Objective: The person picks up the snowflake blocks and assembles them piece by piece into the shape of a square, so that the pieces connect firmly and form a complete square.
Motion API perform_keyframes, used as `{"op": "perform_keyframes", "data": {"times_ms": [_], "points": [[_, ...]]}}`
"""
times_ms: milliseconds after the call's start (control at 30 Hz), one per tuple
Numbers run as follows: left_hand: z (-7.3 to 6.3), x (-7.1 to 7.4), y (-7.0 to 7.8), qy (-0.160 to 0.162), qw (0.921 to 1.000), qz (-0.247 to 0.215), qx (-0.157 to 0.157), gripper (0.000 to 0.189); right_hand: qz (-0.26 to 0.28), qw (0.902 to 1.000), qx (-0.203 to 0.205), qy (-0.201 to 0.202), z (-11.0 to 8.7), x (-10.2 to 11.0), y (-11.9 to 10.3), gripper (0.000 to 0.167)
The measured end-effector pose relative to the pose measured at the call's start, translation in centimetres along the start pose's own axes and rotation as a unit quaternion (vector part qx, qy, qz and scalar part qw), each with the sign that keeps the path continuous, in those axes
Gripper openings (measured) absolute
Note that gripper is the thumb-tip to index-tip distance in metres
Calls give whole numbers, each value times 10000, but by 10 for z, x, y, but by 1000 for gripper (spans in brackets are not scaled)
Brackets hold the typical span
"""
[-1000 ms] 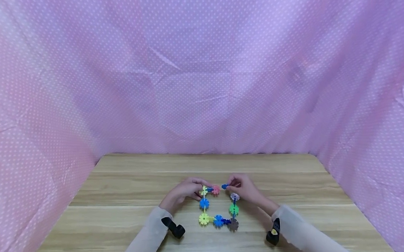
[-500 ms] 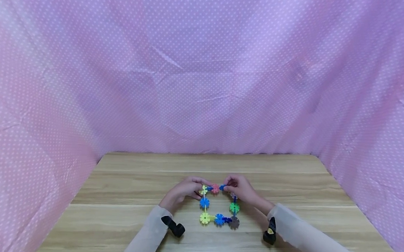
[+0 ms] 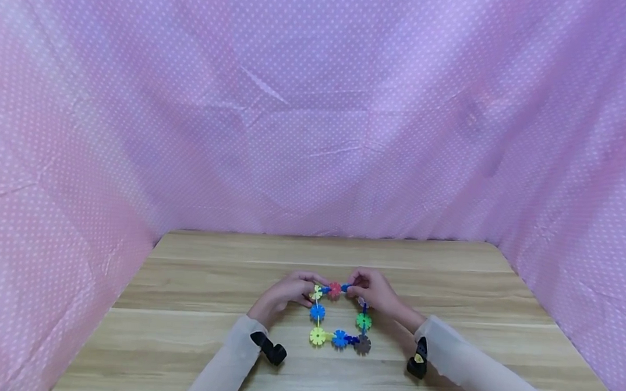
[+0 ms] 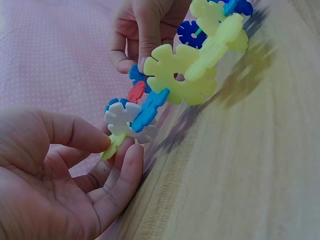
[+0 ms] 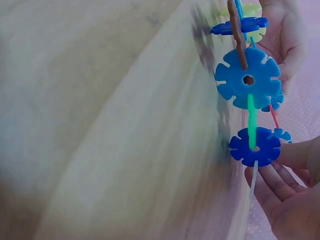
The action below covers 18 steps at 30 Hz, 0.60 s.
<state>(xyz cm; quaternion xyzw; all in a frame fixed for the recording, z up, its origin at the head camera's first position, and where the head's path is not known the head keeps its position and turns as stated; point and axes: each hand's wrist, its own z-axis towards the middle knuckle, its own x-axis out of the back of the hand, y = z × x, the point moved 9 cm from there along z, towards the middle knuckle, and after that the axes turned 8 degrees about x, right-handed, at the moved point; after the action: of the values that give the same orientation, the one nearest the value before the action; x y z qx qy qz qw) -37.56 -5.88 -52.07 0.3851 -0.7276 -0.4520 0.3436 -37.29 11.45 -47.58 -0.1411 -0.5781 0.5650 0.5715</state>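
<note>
Notched plastic snowflake discs, slotted edge to edge, form a roughly square chain on the table. My left hand point(image 3: 288, 292) pinches the yellow disc point(image 4: 113, 146) at the far left corner between thumb and fingers. From it a blue disc leads to a red disc point(image 3: 334, 290) in the far side. My right hand point(image 3: 379, 293) pinches a blue disc point(image 3: 345, 288) right at the red one's right edge. Below that hand, a pale disc point(image 3: 362, 301), partly covered, tops the right side, above a green disc point(image 3: 363, 321). A brown disc point(image 3: 362, 344) marks the near right corner.
The wooden table point(image 3: 191, 330) carries the chain near its middle. A pink dotted curtain point(image 3: 316, 131) surrounds its back and sides. Black wrist cameras are strapped over both pale sleeves point(image 3: 232, 355).
My right hand has moved slightly left, carrying the blue disc across the gap to the red disc's edge. My left hand keeps its grip on the yellow disc almost in place.
</note>
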Motion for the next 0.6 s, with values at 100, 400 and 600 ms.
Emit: {"op": "perform_keyframes", "data": {"times_ms": [100, 400, 600], "points": [[1, 0, 0, -10, 10000, -22, 3, 41, 35, 10000, 16, 12, 0, 1, 0, 4], [2, 0, 0, 101, 9999, 3, 30, 40, 153, 9998, -22, -95, -1, 3, -1, 6], [0, -3, 1, 46, 10000, 2, 17, 40, 157, 9998, 56, -115, -1, 2, -4, 6]]}}
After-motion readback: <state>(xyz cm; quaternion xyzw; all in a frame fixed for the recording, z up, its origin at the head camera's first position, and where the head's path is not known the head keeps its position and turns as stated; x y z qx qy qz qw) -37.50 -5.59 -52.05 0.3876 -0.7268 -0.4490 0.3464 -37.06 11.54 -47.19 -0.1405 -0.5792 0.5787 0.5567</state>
